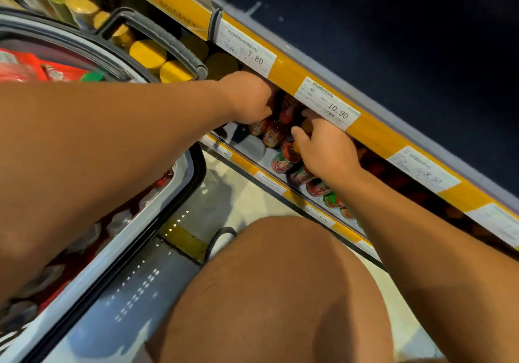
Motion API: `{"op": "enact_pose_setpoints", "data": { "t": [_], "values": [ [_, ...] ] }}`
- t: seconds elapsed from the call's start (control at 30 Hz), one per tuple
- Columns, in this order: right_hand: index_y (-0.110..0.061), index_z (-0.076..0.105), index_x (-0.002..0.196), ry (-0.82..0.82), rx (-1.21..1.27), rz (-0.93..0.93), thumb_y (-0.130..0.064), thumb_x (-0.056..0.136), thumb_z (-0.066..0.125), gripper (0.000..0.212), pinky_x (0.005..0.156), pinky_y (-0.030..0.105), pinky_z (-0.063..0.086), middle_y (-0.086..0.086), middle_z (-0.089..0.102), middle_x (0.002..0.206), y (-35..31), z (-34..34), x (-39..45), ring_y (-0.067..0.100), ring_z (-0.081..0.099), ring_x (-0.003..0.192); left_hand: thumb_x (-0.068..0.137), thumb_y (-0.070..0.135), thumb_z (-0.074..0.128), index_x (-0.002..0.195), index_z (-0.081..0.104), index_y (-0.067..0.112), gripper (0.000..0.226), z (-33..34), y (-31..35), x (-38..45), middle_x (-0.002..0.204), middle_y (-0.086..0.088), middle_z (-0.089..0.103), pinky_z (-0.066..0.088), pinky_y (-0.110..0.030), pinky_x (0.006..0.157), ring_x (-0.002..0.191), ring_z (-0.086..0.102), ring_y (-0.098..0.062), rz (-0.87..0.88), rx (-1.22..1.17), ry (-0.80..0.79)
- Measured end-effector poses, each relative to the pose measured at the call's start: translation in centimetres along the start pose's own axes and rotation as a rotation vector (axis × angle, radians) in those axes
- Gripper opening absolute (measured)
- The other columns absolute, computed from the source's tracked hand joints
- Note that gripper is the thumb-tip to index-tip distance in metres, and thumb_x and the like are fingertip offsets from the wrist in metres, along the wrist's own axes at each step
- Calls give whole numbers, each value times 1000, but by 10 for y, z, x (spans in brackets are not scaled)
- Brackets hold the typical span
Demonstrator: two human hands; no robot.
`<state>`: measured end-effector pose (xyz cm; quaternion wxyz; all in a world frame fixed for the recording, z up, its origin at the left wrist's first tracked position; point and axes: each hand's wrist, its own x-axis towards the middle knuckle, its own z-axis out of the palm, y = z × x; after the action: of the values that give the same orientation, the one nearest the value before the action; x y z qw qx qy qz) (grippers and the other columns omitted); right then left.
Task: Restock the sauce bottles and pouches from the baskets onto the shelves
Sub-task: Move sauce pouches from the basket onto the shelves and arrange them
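Both my hands reach under the yellow shelf edge (295, 76) into a row of red sauce bottles (283, 160). My left hand (247, 98) has its fingers curled around a red bottle (286, 110) at the back of the shelf. My right hand (325, 149) grips another bottle, mostly hidden under its fingers. More red bottles with green caps lie in a line along the shelf to the right. A grey basket (179, 171) holding red pouches and bottles (36, 67) sits at my left.
Yellow-lidded jars (148, 53) fill the shelf at the upper left, behind the basket's grey handle (168, 39). Price tags reading 7.80, 10.90 and 8.50 hang on the shelf edge. My bare knee (280, 292) is low in the middle, above the pale floor (233, 194).
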<state>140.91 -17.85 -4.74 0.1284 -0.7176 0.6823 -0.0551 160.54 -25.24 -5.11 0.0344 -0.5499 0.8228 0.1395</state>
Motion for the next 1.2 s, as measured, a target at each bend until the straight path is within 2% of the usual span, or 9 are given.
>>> {"op": "enact_pose_setpoints", "data": {
  "t": [0.1, 0.2, 0.27, 0.43, 0.6, 0.7, 0.93, 1.07, 1.2],
  "values": [
    [-21, 48, 149, -78, -33, -116, -43, 100, 62, 55, 102, 47, 52, 6, 61, 139, 15, -12, -41, 29, 57, 127, 94, 49, 62, 93, 51, 17, 34, -6, 4, -34, 90, -2, 52, 45, -40, 71, 83, 54, -23, 5, -22, -12],
    [-21, 39, 155, -138, 7, -137, -44, 98, 65, 66, 113, 43, 41, 5, 46, 154, 29, -30, -77, 28, 45, 139, 94, 51, 62, 141, 47, 19, 59, -12, 13, -61, 127, -11, 54, 50, -46, 90, 118, 55, -33, 54, -43, -9],
    [-22, 36, 157, -142, 43, -126, -45, 98, 65, 70, 117, 41, 38, 2, 39, 160, 38, -48, -104, 25, 40, 143, 96, 50, 62, 149, 45, 21, 63, -23, 29, -83, 141, -9, 51, 48, -45, 99, 126, 54, -33, 89, -95, 18],
    [-31, 33, 158, -19, 176, -83, -43, 96, 68, 72, 115, 26, 32, -7, 35, 162, 61, -113, -198, 13, 37, 146, 96, 44, 66, 136, 63, 24, 45, -69, 98, -135, 134, 3, 65, 45, -30, 94, 122, 60, -18, 222, -330, 108],
    [-41, 31, 156, 185, 288, 34, -52, 97, 62, 67, 109, 24, 36, -21, 36, 158, 99, -178, -329, -1, 38, 141, 95, 48, 66, 136, 62, 34, 43, -125, 201, -181, 133, 20, 59, 39, -10, 94, 116, 51, 5, 471, -375, 149],
    [-43, 36, 154, 328, 377, 157, -48, 98, 64, 63, 112, 32, 41, -26, 43, 152, 128, -200, -419, -3, 41, 141, 93, 52, 64, 137, 59, 40, 45, -140, 277, -215, 136, 22, 58, 46, -21, 100, 119, 57, 0, 629, -397, 105],
    [-51, 42, 147, 580, 438, 556, -63, 92, 58, 59, 107, 34, 48, -28, 51, 147, 196, -198, -611, -1, 50, 135, 95, 49, 63, 137, 58, 42, 43, -107, 442, -284, 119, 26, 59, 38, -9, 88, 106, 52, 9, 1012, -284, -58],
    [-37, 48, 148, 513, 441, 798, -52, 93, 65, 60, 109, 36, 48, -17, 57, 143, 240, -162, -685, 1, 54, 129, 98, 46, 62, 142, 55, 37, 46, -63, 518, -305, 126, 24, 56, 30, -2, 93, 109, 45, 15, 1166, -172, -182],
    [-27, 57, 141, 250, 488, 992, -35, 95, 71, 49, 101, 36, 53, -5, 67, 129, 285, -120, -731, 9, 63, 111, 98, 51, 59, 144, 52, 36, 49, -10, 580, -321, 142, 14, 55, 41, -28, 110, 132, 48, -7, 1264, -8, -332]
  ]
}}
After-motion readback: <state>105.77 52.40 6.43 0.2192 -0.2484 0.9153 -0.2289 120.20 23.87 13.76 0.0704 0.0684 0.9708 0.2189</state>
